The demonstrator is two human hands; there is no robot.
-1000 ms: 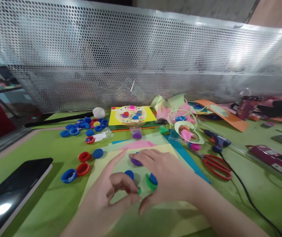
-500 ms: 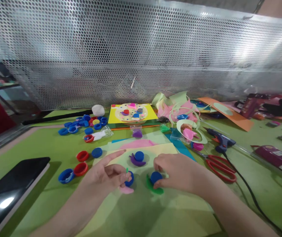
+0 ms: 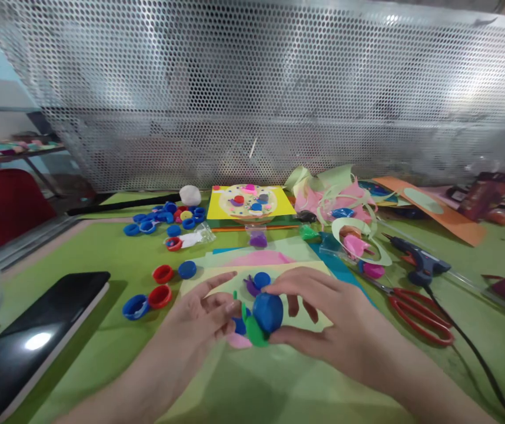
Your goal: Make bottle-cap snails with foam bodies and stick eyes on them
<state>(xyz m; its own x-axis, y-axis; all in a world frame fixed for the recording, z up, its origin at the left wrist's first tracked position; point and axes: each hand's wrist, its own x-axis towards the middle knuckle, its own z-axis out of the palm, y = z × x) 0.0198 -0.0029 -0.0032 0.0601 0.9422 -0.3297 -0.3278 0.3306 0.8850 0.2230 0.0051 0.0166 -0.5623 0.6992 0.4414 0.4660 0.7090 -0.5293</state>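
Note:
My right hand (image 3: 323, 306) grips a blue bottle cap (image 3: 268, 312) by its rim between thumb and fingers, lifted off the paper. A curved green clay piece (image 3: 256, 332) is stuck to that cap, making a snail shape. My left hand (image 3: 206, 312) is closed in a pinch, index finger stretched out, with a thin green strip (image 3: 235, 294) at its fingertips. Partly hidden behind those fingertips is another blue cap (image 3: 240, 325) with a pink clay piece (image 3: 239, 341). Beyond my hands, a blue cap (image 3: 262, 280) rests by a purple clay piece (image 3: 251, 286).
Red caps (image 3: 159, 296) and blue caps lie to the left, near a black phone (image 3: 45, 335). Right are red-handled scissors (image 3: 420, 315) and a glue gun (image 3: 418, 259) with its cord. Paper scraps (image 3: 323, 191) and a yellow card (image 3: 215, 203) lie at the back.
My right hand has lifted the blue cap with the green clay off the paper and brought it left, close to my left hand. My left hand keeps its pinch.

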